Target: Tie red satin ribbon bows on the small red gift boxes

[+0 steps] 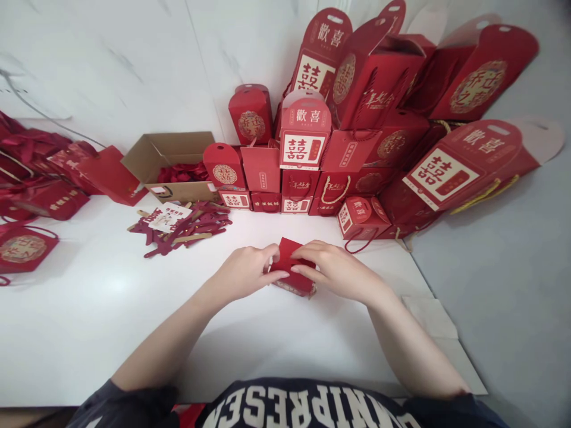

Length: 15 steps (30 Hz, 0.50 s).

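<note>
A small red box (294,283) with a gold pattern low on its near side lies on the white table in front of me, one flap standing up at its back. My left hand (250,270) holds the box at its left side, thumb along the top and fingers curled at the corner. From the right, my right hand (328,267) reaches over the top with fingers and thumb on the red panels. A bit of cord shows at the box's lower right corner. The fingers hide part of the top.
Red gift boxes (303,142) are stacked against the wall at the back and right. A small red box (363,218) with a cord loop sits nearest. Dark red ribbons (191,229) lie left of centre, before an open cardboard carton (178,142). More red boxes (27,249) stand far left.
</note>
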### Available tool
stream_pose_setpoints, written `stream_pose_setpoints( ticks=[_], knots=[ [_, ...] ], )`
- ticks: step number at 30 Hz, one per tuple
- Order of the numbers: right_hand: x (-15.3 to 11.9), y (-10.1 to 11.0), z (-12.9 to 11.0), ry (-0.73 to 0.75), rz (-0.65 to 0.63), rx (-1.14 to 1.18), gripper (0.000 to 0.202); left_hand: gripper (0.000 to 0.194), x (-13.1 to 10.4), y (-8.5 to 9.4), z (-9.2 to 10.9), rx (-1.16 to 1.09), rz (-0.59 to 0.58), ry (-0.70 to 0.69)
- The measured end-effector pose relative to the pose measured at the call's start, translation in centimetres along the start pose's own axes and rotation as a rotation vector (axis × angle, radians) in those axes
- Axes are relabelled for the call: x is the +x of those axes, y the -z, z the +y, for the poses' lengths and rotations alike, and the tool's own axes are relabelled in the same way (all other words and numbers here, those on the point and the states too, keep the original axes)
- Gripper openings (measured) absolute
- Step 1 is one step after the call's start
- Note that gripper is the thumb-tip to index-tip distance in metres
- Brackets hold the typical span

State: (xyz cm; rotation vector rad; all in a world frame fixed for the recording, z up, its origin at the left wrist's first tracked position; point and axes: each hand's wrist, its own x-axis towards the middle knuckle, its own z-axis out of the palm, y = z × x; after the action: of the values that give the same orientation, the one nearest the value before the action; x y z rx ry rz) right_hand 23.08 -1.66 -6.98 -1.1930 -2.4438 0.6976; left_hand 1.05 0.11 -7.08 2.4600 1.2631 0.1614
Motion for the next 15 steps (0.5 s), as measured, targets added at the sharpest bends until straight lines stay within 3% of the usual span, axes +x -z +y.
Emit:
stream_pose_setpoints(
  ticks=[4, 8, 10, 13, 15],
  knots=[
    [-0.1, 0.1, 0.1, 0.005, 0.034, -0.025, 0.025, 0.035, 0.0, 0.8, -1.5, -0.004, 0.039, 0.057],
    [-0.8, 1.2, 0.5, -0.013, 0.104, -0.045, 0.024, 0.034, 0.1, 3.0, -6.2, 0.062, 0.081, 0.081],
    [-1.1, 1.9, 0.8, -0.025, 0.130, -0.055, 0.021, 0.032, 0.5, 4.6, -9.5, 0.128, 0.222, 0.156],
    [-1.5, 2.7, 1.2, -0.038, 0.177, -0.053, 0.019, 0.032, 2.1, 7.5, -14.6, 0.241, 0.506, 0.414],
    [-1.5, 2.9, 1.4, -0.045, 0.200, -0.050, 0.018, 0.037, 3.8, 9.3, -17.8, 0.251, 0.585, 0.499]
  ],
)
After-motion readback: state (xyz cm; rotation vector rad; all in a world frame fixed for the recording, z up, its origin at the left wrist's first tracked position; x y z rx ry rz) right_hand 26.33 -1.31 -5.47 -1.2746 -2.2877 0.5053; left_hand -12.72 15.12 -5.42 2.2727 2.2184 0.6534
